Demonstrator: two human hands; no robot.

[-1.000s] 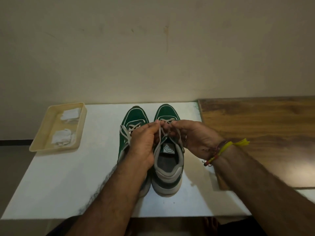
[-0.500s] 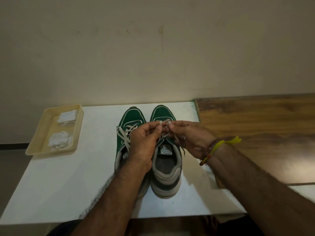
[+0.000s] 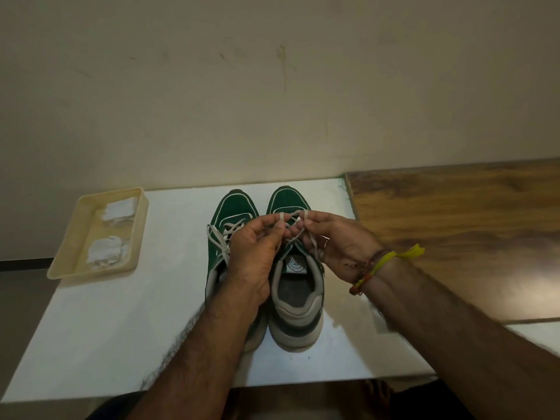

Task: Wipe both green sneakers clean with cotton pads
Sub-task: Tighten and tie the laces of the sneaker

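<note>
Two green sneakers stand side by side on the white table (image 3: 106,328), toes toward the wall. The right sneaker (image 3: 295,298) shows its grey heel and tongue label. My left forearm covers much of the left sneaker (image 3: 233,207), whose lace lies loose. Above the right sneaker's tongue, my left hand (image 3: 254,256) and my right hand (image 3: 339,247) each pinch a loop of its white lace (image 3: 291,216). White cotton pads (image 3: 106,253) lie in the beige tray (image 3: 63,262) at the table's left.
A brown wooden surface (image 3: 469,231) adjoins the white table on the right. A plain beige wall stands right behind the sneakers. The tray overhangs the table's left edge slightly.
Both hands have shifted slightly toward the sneaker's toe, holding the lace loops closer together. The sneakers and the tray have stayed in place.
</note>
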